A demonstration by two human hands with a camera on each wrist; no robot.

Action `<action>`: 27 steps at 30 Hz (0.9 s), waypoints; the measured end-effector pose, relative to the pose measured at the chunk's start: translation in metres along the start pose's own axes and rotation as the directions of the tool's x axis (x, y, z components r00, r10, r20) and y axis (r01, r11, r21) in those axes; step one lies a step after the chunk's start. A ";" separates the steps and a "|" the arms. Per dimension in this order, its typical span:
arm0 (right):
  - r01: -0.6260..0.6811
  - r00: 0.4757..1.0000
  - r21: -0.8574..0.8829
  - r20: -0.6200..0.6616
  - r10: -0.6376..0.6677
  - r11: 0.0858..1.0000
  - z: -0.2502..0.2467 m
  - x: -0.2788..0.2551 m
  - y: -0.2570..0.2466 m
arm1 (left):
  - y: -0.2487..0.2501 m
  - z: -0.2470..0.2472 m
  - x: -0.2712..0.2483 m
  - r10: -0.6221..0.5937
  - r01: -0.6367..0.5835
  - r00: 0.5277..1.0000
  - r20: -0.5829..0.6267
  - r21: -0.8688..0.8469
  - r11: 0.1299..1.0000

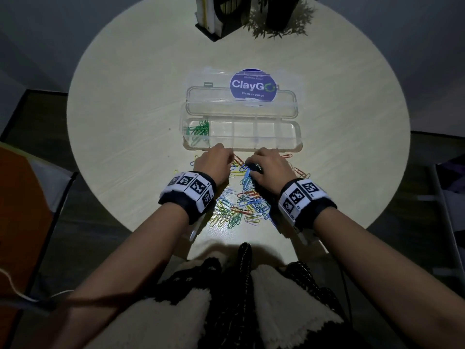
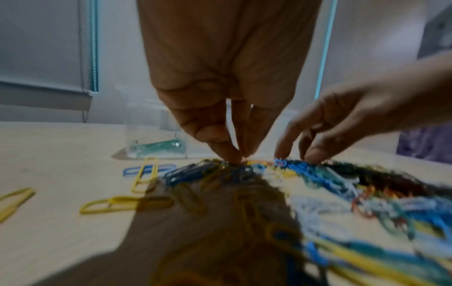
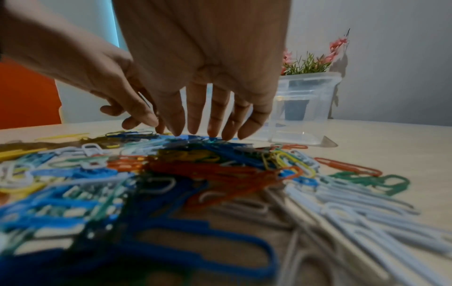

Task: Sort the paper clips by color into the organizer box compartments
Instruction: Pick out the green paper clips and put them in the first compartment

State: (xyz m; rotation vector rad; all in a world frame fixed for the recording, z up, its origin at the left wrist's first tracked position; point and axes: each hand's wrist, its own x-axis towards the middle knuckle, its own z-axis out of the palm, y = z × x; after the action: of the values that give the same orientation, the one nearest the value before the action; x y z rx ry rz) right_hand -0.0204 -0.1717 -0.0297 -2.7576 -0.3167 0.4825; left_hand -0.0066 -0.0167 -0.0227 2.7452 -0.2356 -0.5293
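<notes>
A clear organizer box lies open mid-table, its lid folded back. Green paper clips fill its leftmost compartment; the other compartments look bare. A mixed pile of paper clips, blue, yellow, orange, white and green, spreads between the box and the near table edge. My left hand has thumb and fingertips pinched together on a clip at the pile's far edge; the clip's colour is hidden. Beside it my right hand reaches down with straight, spread fingers, tips touching blue clips. In the head view both hands sit just before the box.
A round "ClayGo" sticker shows through the lid. A potted plant and a dark holder stand at the table's far edge. An orange chair is on the left. Loose yellow clips lie left of the pile.
</notes>
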 end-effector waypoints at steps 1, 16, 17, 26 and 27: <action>-0.005 1.000 -0.021 -0.002 0.005 1.000 0.000 -0.001 0.000 | 0.000 0.002 0.000 0.006 -0.006 1.000 0.007 0.041 0.999; 0.004 0.998 0.030 -0.055 -0.003 1.000 -0.007 0.008 -0.023 | 0.002 0.006 -0.006 -0.158 0.156 0.987 -0.041 -0.048 0.987; 0.015 1.000 0.013 -0.022 -0.015 1.000 -0.005 0.011 -0.028 | 0.002 0.005 -0.007 -0.171 0.169 0.984 -0.047 -0.058 0.984; -0.061 0.993 -0.052 0.093 0.065 0.997 0.000 0.020 -0.031 | 0.003 0.002 -0.016 -0.143 0.134 0.987 -0.077 -0.107 0.985; -0.081 0.995 0.024 0.068 0.079 0.996 -0.001 0.020 -0.030 | 0.005 0.003 -0.017 -0.115 0.106 0.990 -0.080 -0.114 0.988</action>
State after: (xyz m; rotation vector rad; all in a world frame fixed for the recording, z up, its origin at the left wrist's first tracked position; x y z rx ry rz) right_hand -0.0064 -0.1393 -0.0240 -2.7405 -0.2147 0.5957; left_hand -0.0237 -0.0181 -0.0184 2.6775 -0.0317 -0.4365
